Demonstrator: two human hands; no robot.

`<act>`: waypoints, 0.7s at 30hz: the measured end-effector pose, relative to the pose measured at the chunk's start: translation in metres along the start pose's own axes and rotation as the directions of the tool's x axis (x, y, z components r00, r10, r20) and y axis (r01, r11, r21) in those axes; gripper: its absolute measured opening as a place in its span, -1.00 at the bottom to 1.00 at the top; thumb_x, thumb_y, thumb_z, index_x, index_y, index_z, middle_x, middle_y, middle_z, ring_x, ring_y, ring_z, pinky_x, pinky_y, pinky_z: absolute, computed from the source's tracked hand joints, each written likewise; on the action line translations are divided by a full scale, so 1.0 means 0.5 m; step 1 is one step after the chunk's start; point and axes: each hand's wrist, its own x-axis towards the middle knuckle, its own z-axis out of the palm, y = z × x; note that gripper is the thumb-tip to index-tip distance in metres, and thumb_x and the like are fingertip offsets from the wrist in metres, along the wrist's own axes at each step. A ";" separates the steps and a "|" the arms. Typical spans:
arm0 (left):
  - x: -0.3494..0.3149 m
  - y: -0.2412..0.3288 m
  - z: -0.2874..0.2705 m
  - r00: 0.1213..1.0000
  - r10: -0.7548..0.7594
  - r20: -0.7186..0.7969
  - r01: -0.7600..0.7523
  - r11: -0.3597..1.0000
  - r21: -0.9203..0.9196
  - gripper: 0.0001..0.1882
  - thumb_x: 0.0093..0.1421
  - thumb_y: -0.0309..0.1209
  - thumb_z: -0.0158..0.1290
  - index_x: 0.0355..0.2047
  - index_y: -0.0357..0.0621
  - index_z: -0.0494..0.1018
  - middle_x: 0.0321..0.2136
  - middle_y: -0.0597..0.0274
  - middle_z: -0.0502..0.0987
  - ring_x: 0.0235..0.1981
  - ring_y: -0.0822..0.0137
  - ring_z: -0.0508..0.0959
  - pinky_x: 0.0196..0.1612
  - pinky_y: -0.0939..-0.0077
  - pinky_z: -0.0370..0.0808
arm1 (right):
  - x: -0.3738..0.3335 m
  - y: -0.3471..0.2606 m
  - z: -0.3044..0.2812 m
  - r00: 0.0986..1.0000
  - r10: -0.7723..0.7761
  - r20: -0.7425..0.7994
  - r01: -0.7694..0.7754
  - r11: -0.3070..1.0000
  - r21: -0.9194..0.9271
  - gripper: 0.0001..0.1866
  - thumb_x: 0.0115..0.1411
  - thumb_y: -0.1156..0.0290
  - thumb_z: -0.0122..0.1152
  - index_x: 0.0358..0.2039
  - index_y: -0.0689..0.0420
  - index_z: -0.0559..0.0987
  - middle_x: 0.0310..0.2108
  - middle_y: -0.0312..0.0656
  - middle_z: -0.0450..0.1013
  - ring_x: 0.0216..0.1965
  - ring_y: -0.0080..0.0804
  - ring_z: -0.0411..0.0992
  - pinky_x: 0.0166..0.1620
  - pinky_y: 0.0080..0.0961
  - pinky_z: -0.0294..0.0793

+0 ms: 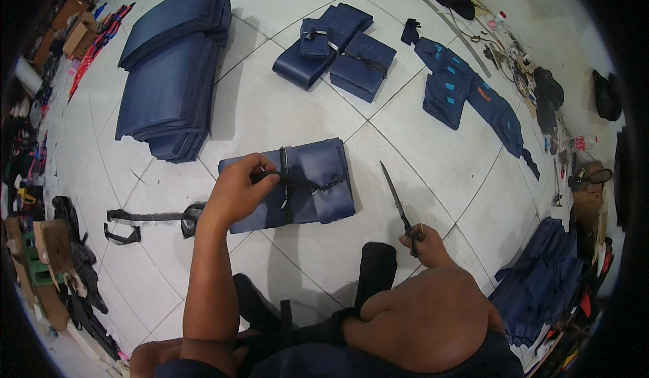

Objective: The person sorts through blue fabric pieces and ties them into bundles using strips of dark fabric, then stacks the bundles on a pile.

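Observation:
A bundle of dark blue cut fabric pieces lies on the tiled floor before me, with black strips tied across it and knotted near its right side. My left hand is over the bundle's left part, its thumb and fingers pinching a black fabric strip that runs toward the knot. In my right hand is a pair of dark scissors, gripped by the handles. Their blades look closed and point away from me, to the right of the bundle and apart from it.
Loose black strips lie left of the bundle. A tall stack of blue fabric stands far left, smaller tied bundles at far middle. Blue garment pieces lie far right, more blue fabric near right. Clutter lines both sides.

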 end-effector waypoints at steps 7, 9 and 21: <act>-0.004 0.029 -0.002 0.999 0.051 0.016 -0.050 0.996 -0.078 -0.78 0.19 -0.39 0.20 -0.25 -0.29 0.52 -0.41 0.21 0.59 -0.37 0.44 0.52 -0.25 0.51 0.45 | -0.068 -0.206 -0.036 0.811 -0.578 0.093 0.449 0.512 -0.732 -0.24 -0.09 -0.30 0.43 -0.19 0.16 0.52 -0.29 -0.12 0.47 -0.25 -0.18 0.48 -0.23 -0.27 0.45; -0.006 0.031 -0.001 0.996 0.088 -0.022 -0.089 0.994 -0.056 -0.80 0.20 -0.39 0.19 -0.25 -0.28 0.52 -0.42 0.24 0.58 -0.39 0.45 0.50 -0.27 0.52 0.44 | -0.065 -0.245 -0.038 0.810 -0.558 0.180 0.454 0.403 -0.795 -0.17 -0.12 -0.36 0.40 -0.13 0.15 0.52 -0.22 -0.12 0.45 -0.17 -0.21 0.47 -0.16 -0.24 0.45; 0.003 -0.012 -0.029 0.958 0.069 -0.278 -0.084 0.996 -0.042 -0.84 0.17 -0.41 0.17 -0.33 -0.27 0.52 -0.53 0.19 0.55 -0.48 0.36 0.50 -0.35 0.45 0.41 | -0.005 -0.208 -0.008 0.731 -0.653 0.197 0.573 0.433 -0.696 -0.45 0.05 -0.16 0.35 -0.31 0.12 0.51 -0.43 -0.09 0.47 -0.37 -0.15 0.52 -0.35 -0.20 0.46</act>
